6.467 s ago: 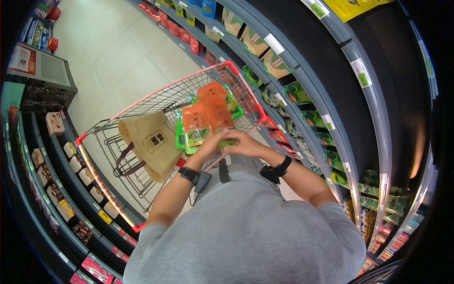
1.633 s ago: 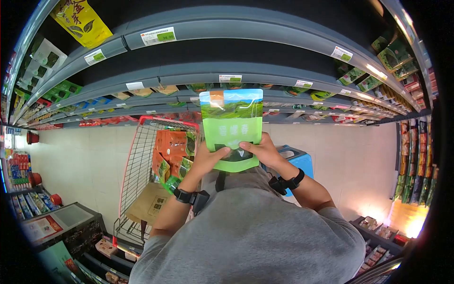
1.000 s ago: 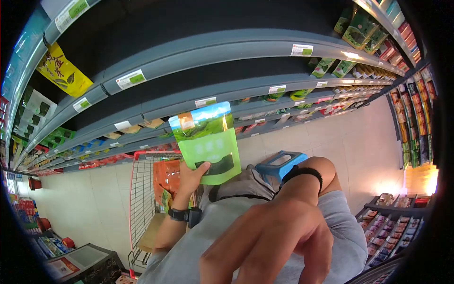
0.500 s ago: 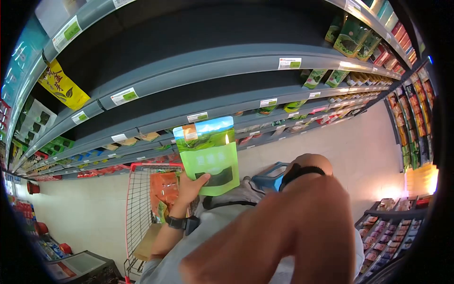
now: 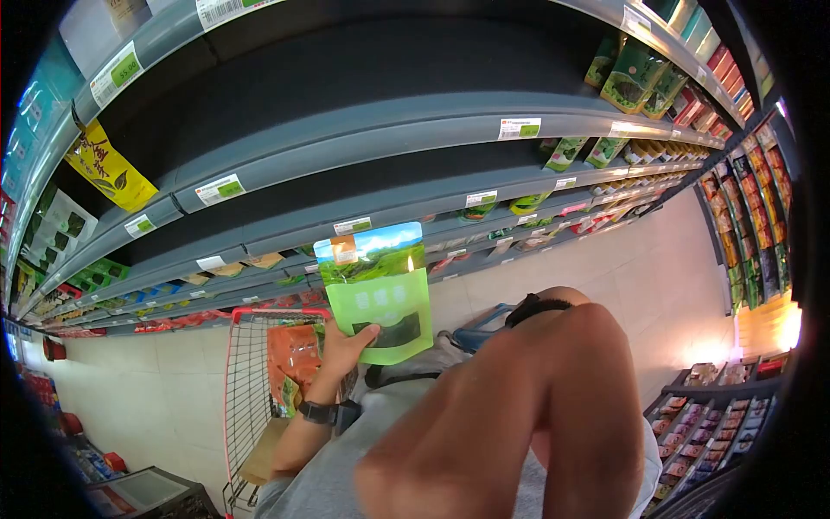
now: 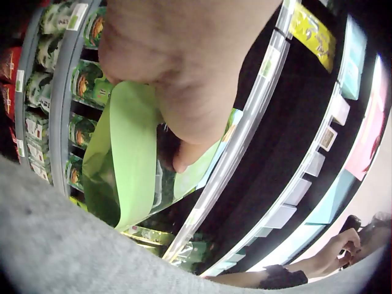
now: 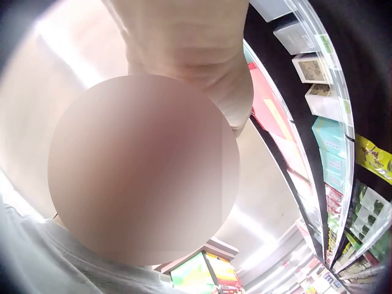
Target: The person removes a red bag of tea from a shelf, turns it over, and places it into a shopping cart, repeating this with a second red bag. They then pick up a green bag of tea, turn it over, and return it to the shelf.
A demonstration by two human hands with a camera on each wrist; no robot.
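A green stand-up pouch (image 5: 380,298) with a mountain landscape across its top and a dark window low down is held upright in front of the body. My left hand (image 5: 344,344) grips its lower left side, thumb across the front. From the left wrist view, the pouch's green bottom (image 6: 135,153) shows beneath the palm. My right hand (image 5: 510,415) is raised close to the head camera, large and blurred, off the pouch. In the left wrist view that right hand (image 6: 337,252) is up by the head with bent fingers; I cannot tell whether it holds anything.
Left of the body stands a wire shopping cart (image 5: 245,389) with orange pouches (image 5: 294,355) and a tan bag (image 5: 265,451). Shelves (image 5: 346,130) curve across the front, with a yellow pouch (image 5: 112,169) at left. A blue stool (image 5: 480,329) is partly hidden behind the right arm.
Earlier both hands were over the cart, then both held the green pouch. The right hand has let go and risen toward the head; the left keeps the pouch. The view has turned.
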